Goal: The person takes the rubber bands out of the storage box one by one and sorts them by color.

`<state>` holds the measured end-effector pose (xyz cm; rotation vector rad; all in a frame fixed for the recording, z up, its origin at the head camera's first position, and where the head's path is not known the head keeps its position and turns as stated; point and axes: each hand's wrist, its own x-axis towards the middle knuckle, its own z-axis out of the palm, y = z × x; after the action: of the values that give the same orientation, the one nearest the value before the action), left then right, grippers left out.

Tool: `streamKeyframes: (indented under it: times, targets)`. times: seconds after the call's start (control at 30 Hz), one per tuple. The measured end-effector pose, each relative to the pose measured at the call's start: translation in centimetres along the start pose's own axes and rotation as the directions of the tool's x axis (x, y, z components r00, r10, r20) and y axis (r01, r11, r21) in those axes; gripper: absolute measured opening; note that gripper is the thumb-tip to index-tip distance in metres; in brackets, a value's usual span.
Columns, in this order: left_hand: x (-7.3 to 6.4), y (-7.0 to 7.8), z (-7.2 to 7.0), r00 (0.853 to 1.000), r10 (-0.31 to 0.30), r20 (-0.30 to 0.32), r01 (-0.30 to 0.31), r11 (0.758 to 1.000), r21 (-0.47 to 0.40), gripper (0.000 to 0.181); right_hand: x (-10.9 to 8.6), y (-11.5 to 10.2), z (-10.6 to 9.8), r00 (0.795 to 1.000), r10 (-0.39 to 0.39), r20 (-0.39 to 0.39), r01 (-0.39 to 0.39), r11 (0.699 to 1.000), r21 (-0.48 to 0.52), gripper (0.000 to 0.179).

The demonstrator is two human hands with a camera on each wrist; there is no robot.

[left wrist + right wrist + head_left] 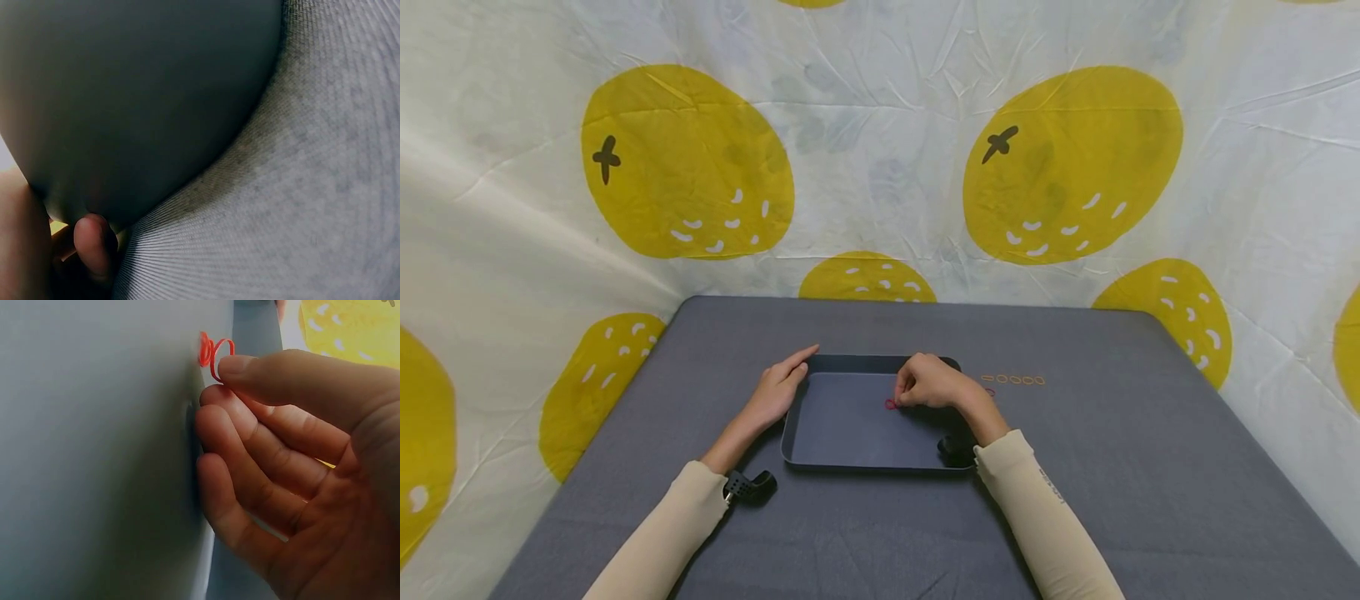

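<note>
Inside the dark grey rectangular tray (850, 465), my right hand (928, 382) pinches a thin red rubber band (232, 349) between thumb and fingertips. Just beyond the fingertips, more red band loops (204, 350) show close against the tray floor in the right wrist view. From the head these red loops (891, 404) look like one small ring. My left hand (777, 392) holds the tray's left side near the far corner, thumb along the rim and index finger stretched past it. In the left wrist view a fingertip (94, 240) bends at the tray's edge.
Right of the tray, several orange-tan rubber bands (1015, 380) lie in a row on the grey cloth-covered table (1150, 467). A reddish band (991, 392) lies just beyond my right forearm. Behind the table hangs a white curtain (880, 183) with yellow fruit prints.
</note>
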<state>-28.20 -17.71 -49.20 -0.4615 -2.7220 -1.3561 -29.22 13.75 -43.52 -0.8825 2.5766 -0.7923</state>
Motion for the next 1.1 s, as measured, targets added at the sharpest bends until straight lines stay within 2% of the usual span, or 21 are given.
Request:
streamKeyframes:
  times: [0.27, 0.4, 0.77, 1.1]
  targets:
    - [-0.1, -0.1, 0.0, 1.0, 0.004, -0.001, -0.004, 1.0, 0.009, 0.045, -0.4, -0.3, -0.6, 1.0, -0.013, -0.015, 0.013, 0.999, 0.032, 0.01]
    - [-0.1, -0.1, 0.0, 1.0, 0.003, 0.005, -0.003, 1.0, -0.013, 0.045, -0.6, -0.5, -0.8, 0.999, -0.019, -0.028, 0.021, 0.998, 0.053, 0.009]
    - [-0.1, 0.0, 0.1, 1.0, 0.012, -0.016, -0.012, 1.0, 0.0, 0.044, -1.0, -0.6, -1.8, 0.998, -0.032, -0.057, 0.038, 0.993, 0.108, 0.008]
    - [-0.2, 0.0, 0.1, 1.0, 0.012, -0.016, -0.012, 1.0, 0.023, 0.044, -1.7, -0.7, -2.8, 0.997, -0.026, -0.07, 0.034, 0.994, 0.106, 0.011]
